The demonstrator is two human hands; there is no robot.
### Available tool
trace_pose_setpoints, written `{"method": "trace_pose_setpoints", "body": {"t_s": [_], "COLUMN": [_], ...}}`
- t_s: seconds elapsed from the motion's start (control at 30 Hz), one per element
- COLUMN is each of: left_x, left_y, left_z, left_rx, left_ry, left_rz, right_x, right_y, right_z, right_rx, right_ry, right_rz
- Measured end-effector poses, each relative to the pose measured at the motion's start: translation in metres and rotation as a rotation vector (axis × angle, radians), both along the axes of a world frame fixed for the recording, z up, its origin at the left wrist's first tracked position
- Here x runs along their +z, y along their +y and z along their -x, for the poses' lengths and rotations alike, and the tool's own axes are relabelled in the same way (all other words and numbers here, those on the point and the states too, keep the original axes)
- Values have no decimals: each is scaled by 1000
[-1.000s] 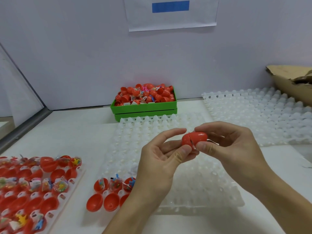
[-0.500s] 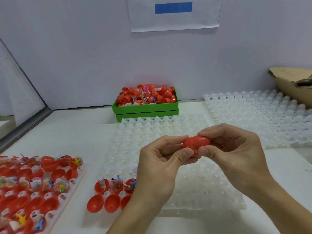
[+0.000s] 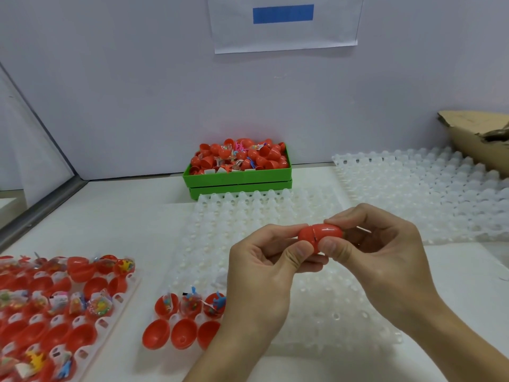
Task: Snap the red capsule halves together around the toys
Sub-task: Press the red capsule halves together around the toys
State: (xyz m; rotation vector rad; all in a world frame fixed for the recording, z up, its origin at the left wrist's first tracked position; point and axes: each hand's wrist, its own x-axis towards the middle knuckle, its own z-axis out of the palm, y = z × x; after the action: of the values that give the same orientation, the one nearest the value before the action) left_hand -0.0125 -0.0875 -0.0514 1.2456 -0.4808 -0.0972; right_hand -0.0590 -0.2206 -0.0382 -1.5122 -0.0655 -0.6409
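A red capsule [image 3: 321,234] lies sideways between both hands, above the white dimpled tray [image 3: 316,304]. My left hand [image 3: 264,277] pinches its left half, and my right hand [image 3: 377,255] pinches its right half. The two halves meet at a thin dark seam. At the tray's front left corner stand three red halves with bagged toys [image 3: 190,303] and, in front of them, three empty red halves [image 3: 181,333]. The toy inside the held capsule is hidden.
A green box [image 3: 239,177] heaped with red halves and toys stands at the back wall. Another white tray [image 3: 41,312] full of red halves and toys lies at the left. A second dimpled tray [image 3: 429,194] and a cardboard box [image 3: 479,139] are at the right.
The two halves have been pushed together; the gap with a bit of wrapper sticking out has shrunk to a thin seam. Both hands stayed in about the same place.
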Motion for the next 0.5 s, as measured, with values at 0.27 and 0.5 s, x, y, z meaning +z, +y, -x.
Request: {"method": "trace_pose_setpoints", "body": {"t_s": [0.27, 0.5], "left_x": [1, 1], "left_y": [0, 0], "left_z": [1, 1], "left_rx": [9, 8], "left_ry": [-13, -46], "left_rz": [-4, -25], "right_x": [0, 0], "right_y": [-1, -3], "right_z": [0, 0], "right_rx": [-1, 18], "right_ry": [39, 43], "right_rz": [-40, -16]}}
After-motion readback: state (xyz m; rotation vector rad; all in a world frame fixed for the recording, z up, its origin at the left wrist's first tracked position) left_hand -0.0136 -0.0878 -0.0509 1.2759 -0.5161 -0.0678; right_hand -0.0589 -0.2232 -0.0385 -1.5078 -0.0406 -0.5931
